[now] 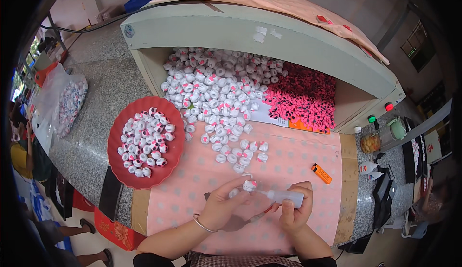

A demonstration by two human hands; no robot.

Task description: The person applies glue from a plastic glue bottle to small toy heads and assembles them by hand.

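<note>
My left hand holds a small white cap-shaped piece with a pink spot between its fingertips. My right hand grips a clear squeeze bottle lying sideways, its thin nozzle touching that piece. Both hands hover over a pink dotted cloth on the table. A heap of the same white pieces spreads from under a pale green hood toward my hands. Beside it lies a pile of small pink-and-black parts.
A red round tray with several finished white pieces sits at the left. An orange lighter lies right of my hands. A clear bag of pieces, a glass jar and small bottles stand on the granite counter. Another person sits at far left.
</note>
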